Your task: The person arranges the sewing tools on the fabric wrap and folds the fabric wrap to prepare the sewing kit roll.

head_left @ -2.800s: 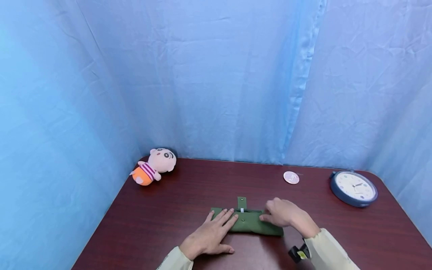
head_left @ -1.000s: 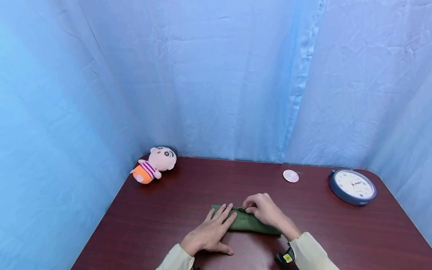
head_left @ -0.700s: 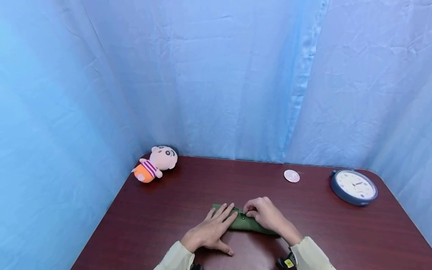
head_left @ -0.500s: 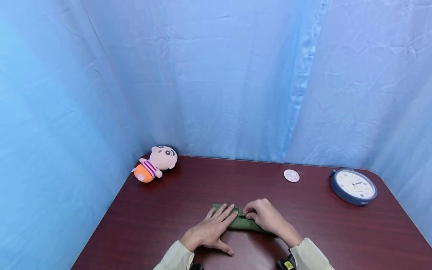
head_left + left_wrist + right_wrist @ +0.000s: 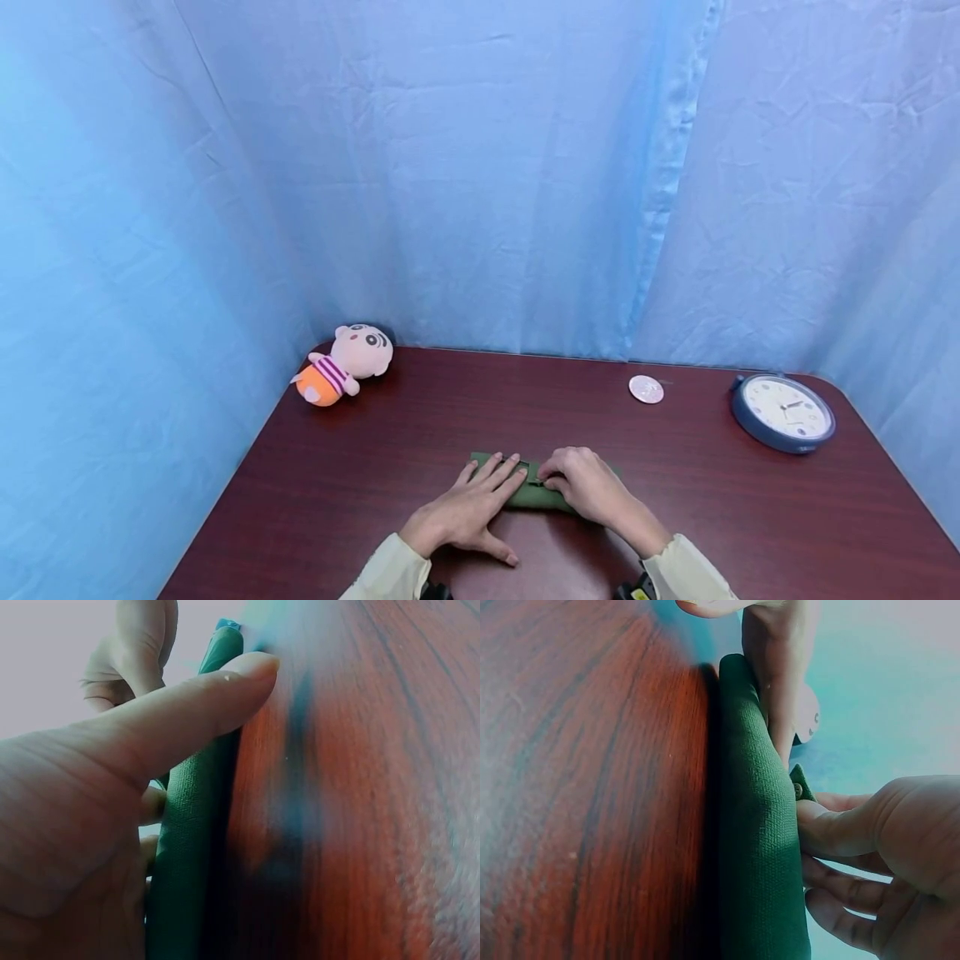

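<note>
A green fabric pouch (image 5: pixel 534 498) lies flat on the table near its front side. My left hand (image 5: pixel 463 512) rests on the pouch's left part with fingers straight and spread, its thumb out over the table. My right hand (image 5: pixel 588 487) pinches the pouch's narrow closure strap (image 5: pixel 801 784) between thumb and forefinger. The strap is folded over toward the pouch's near face, and a metal snap shows on it in the right wrist view. The pouch's right part is mostly covered by the right hand in the head view.
On the dark red wooden table (image 5: pixel 420 417), a plush doll (image 5: pixel 341 367) lies at the back left. A small round pale disc (image 5: pixel 646 389) is at the back right, and a blue-rimmed clock (image 5: pixel 783 412) lies further right. Blue curtains (image 5: pixel 480 183) hang behind.
The right hand has moved left from the pouch's right end, taken the strap and drawn it over toward the near side. Earlier the strap stuck out beyond the far edge. The left hand has stayed put.
</note>
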A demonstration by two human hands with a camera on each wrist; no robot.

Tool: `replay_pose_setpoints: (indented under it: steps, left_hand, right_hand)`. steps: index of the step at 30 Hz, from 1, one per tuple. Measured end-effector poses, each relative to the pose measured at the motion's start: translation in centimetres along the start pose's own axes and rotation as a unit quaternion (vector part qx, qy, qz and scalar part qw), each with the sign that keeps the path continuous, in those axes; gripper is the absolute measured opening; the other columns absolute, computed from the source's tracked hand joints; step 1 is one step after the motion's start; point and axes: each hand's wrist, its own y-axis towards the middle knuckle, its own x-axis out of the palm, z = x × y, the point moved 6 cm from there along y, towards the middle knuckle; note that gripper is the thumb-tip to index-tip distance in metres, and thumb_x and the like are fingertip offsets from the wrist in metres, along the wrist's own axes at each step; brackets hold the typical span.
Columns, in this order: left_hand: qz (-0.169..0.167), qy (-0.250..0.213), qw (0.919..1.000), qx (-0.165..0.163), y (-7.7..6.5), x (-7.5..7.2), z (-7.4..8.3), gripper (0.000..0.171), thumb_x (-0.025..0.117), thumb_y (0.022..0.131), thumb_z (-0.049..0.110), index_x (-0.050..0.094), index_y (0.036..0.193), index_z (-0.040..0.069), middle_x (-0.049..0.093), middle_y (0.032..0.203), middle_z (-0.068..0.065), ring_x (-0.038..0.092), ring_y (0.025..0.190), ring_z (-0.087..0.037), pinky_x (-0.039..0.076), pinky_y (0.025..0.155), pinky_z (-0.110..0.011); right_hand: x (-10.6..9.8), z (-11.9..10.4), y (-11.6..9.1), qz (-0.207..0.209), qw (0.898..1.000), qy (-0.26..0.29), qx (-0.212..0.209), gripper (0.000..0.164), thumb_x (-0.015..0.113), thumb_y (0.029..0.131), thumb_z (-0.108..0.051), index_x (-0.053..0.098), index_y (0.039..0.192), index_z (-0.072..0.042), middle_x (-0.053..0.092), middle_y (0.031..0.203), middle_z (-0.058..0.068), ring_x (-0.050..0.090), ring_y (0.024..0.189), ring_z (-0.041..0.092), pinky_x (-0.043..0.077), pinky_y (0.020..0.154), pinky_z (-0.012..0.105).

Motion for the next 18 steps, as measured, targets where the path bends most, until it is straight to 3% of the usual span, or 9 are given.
replay_pose_setpoints:
  steps: [6, 11, 18]
  left_hand:
    - [-0.003, -0.004, 1.0, 0.0, 0.02, 0.03, -0.04, 0.112, 0.076, 0.075, 0.066, 0.023, 0.161, 0.016, 0.017, 0.17, -0.006, 0.019, 0.157, -0.031, 0.029, 0.121, -0.058]
    - [-0.006, -0.003, 1.0, -0.002, -0.02, 0.1, -0.12, 0.113, 0.076, 0.076, 0.066, 0.022, 0.161, 0.016, 0.017, 0.17, -0.006, 0.018, 0.157, -0.031, 0.029, 0.122, -0.057]
    - [-0.013, -0.007, 0.9999, -0.004, 0.01, -0.09, -0.05, 0.113, 0.076, 0.076, 0.066, 0.022, 0.161, 0.017, 0.016, 0.17, -0.005, 0.018, 0.158, -0.031, 0.027, 0.123, -0.057]
  right_hand:
    - [0.04, 0.05, -0.07, -0.015, 1.0, 0.009, -0.008, 0.01, 0.076, 0.083, -0.007, 0.079, 0.089, -0.015, 0.074, 0.087, -0.006, 0.07, 0.082, 0.011, 0.057, 0.071, 0.029]
    - [0.14, -0.01, 0.07, -0.003, 1.0, 0.003, -0.014, 0.007, 0.076, 0.084, -0.01, 0.078, 0.087, -0.016, 0.073, 0.085, -0.006, 0.07, 0.081, 0.01, 0.057, 0.071, 0.029]
    - [0.23, 0.7, 0.07, 0.025, 0.998, 0.05, 0.028, 0.006, 0.077, 0.083, -0.011, 0.077, 0.083, -0.017, 0.073, 0.081, -0.008, 0.068, 0.076, 0.004, 0.055, 0.068, 0.024]
